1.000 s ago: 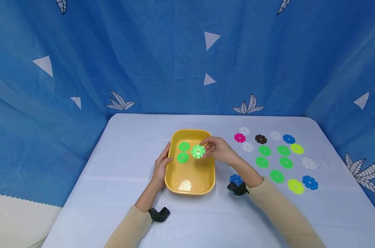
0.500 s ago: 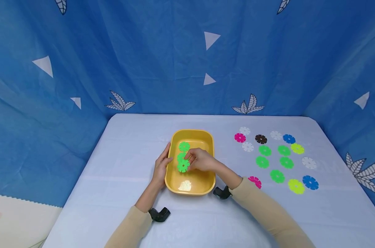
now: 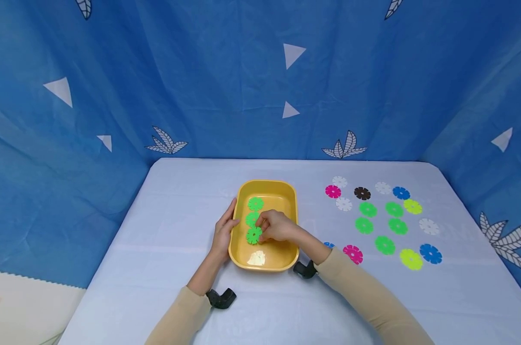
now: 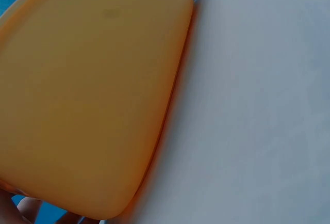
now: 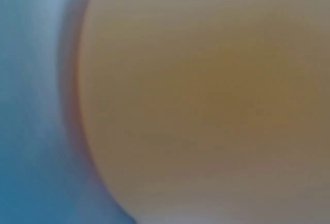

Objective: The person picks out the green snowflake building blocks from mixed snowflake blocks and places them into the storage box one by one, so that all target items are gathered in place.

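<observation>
A yellow tray (image 3: 282, 256) lies on the white table with my left hand (image 3: 221, 235) holding its left side, thumb over the rim. In the left wrist view the tray's outer wall (image 4: 93, 100) fills much of the picture, with some fingers (image 4: 31, 209) at the lower left. Over the tray my right hand (image 3: 277, 226) pinches the edge of a green notched disc (image 3: 254, 235). Above it, in a column, lie a second green disc (image 3: 251, 219), partly behind the fingers, and a third green disc (image 3: 255, 203). The right wrist view is blurred and shows only the tray's wall (image 5: 206, 105).
On the table at the right lie several loose notched discs: green (image 3: 385, 245), white (image 3: 429, 226), blue (image 3: 430, 254), yellow (image 3: 411, 259), pink (image 3: 353, 254) and black (image 3: 362, 193). A blue curtain (image 3: 243, 86) hangs behind the table.
My right hand has moved left and nearer to me with the green disc, bringing it below the other two in the tray. The left hand stays on the rim.
</observation>
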A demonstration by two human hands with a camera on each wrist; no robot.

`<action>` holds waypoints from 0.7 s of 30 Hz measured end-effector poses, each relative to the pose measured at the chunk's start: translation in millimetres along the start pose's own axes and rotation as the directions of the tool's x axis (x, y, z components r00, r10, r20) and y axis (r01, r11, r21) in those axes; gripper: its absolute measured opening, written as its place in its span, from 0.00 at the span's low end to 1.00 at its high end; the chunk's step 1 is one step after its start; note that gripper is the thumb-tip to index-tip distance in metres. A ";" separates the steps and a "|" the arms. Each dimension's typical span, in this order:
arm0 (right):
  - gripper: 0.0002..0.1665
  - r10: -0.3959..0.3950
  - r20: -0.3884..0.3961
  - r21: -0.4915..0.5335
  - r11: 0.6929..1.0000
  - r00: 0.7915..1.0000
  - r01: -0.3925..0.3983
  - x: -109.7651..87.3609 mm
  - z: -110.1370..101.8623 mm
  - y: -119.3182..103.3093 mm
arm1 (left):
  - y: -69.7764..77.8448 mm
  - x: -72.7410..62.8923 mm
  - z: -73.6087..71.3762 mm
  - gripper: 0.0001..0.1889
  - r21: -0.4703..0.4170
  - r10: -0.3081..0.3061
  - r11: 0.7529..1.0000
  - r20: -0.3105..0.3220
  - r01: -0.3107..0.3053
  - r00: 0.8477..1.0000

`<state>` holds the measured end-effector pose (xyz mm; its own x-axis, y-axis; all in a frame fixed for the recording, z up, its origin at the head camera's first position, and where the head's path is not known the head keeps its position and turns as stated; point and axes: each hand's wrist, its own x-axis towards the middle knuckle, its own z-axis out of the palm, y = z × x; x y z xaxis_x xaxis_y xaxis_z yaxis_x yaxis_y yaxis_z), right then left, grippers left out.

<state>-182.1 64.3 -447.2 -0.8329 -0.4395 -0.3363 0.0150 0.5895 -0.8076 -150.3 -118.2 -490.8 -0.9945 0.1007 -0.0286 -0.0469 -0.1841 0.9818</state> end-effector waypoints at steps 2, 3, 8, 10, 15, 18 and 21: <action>0.16 0.006 -0.004 0.000 1.000 1.000 -0.006 0.1 0.7 0.4 | -0.5 0.4 -0.4 0.32 0.000 0.002 1.000 0.003 -0.002 1.000; 0.16 0.003 -0.009 -0.006 1.000 1.000 -0.003 0.3 1.0 0.8 | -0.4 0.5 -0.4 0.32 0.000 0.003 1.000 0.004 -0.003 1.000; 0.16 -0.011 -0.019 -0.032 0.999 1.000 0.011 1.3 2.1 3.2 | -0.6 0.4 -0.6 0.32 0.004 0.006 1.000 0.008 -0.006 1.000; 0.16 -0.010 -0.013 -0.030 1.000 1.000 0.009 1.3 2.3 3.1 | -0.4 0.0 -0.3 0.32 0.005 0.006 1.000 0.007 -0.006 1.000; 0.16 -0.007 0.000 -0.026 1.000 1.000 0.007 -0.3 2.8 1.1 | -0.6 0.3 -0.6 0.32 0.004 0.011 1.000 0.010 -0.011 1.000; 0.15 0.001 -0.002 -0.024 1.000 1.000 -0.001 -1.1 3.3 0.4 | -1.2 0.8 -1.2 0.32 0.001 0.011 1.000 0.014 -0.011 1.000; 0.15 0.008 -0.007 -0.019 1.000 1.000 -0.008 -1.8 3.7 -0.2 | -1.0 0.8 -1.1 0.33 -0.002 0.009 1.000 0.013 -0.009 1.000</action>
<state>-178.5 62.5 -448.3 -0.8366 -0.4303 -0.3390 0.0107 0.6058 -0.7955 -151.1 -119.1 -492.1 -0.9936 0.1118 -0.0178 -0.0386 -0.1870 0.9816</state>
